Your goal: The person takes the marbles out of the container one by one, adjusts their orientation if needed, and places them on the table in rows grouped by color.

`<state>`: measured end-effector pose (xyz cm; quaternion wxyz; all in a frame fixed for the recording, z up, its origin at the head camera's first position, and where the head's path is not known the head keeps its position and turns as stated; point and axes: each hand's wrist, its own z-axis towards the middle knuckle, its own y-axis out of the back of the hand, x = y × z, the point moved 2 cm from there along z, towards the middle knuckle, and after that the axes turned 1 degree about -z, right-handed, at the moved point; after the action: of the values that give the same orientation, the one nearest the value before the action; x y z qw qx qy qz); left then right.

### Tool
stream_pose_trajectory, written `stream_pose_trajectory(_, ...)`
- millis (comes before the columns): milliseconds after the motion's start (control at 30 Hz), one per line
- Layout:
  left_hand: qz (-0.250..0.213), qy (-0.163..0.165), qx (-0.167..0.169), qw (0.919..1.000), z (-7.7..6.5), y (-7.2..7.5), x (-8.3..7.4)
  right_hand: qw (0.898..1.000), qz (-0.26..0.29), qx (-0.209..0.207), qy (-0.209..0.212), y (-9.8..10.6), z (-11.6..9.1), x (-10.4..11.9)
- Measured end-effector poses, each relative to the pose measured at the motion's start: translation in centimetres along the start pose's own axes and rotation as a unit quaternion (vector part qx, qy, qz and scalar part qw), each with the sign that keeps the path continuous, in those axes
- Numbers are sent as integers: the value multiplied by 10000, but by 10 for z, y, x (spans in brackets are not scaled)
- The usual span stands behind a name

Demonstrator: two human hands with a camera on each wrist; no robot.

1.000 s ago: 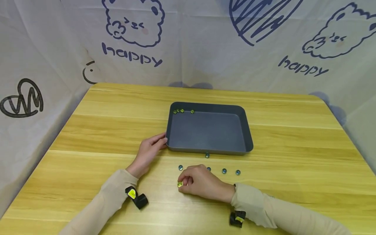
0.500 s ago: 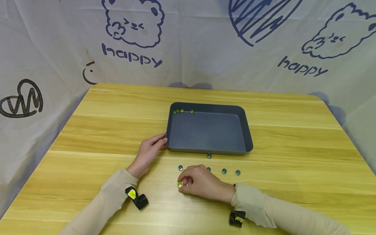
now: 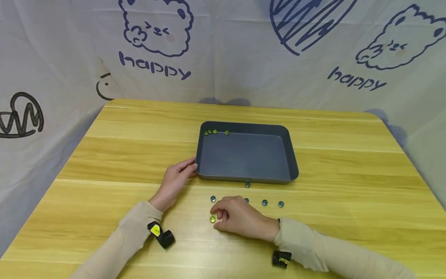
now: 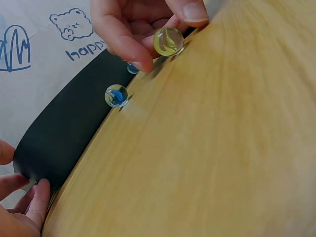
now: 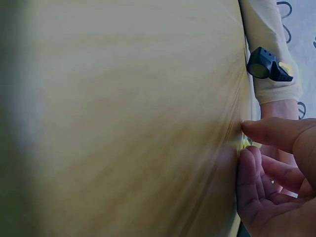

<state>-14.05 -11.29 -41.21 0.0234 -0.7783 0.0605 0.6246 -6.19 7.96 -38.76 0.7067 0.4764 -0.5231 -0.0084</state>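
Observation:
My right hand [image 3: 240, 217] hovers low over the table around a clear marble with a yellow swirl [image 3: 212, 219]. Thumb and forefinger stand apart on either side of it. In the left wrist view this yellow marble [image 4: 168, 41] sits on the wood with its shadow beside it. My left hand [image 3: 175, 180] touches the near left corner of a dark grey tray [image 3: 249, 180] with fairly straight fingers. Several yellow marbles [image 3: 215, 131] lie inside the tray along its far left wall. Between the tray and my right hand are several blue marbles [image 3: 265, 202], one partly hidden behind the knuckles.
One blue marble [image 3: 247, 185] lies right at the tray's front wall, and another [image 3: 213, 198] is just beyond my right fingertips. The wooden table [image 3: 348, 162] reaches back to a white cloth [image 3: 244, 69] with drawings. Each sleeve carries a small black camera [image 3: 165, 239].
My right thumb and forefinger have parted from the yellow marble, which stays in place. The blue marble at the tray's front wall has rolled slightly right. My left hand stays at the corner.

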Motion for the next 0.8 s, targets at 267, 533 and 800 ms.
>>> stream_pose_trajectory(267, 14, -30, 17, 10000, 1, 1, 3, 9991, -138, 239, -322, 4, -7, 6)
stream_pose_trajectory(533, -19, -33, 20, 10000, 1, 0, 2, 9979, -630, 55, -129, 40, -7, 22)
stream_pose_trajectory(800, -32, -73, 17, 10000, 0, 1, 1, 9878, -1415, -523, -380, 112, 29, 36)
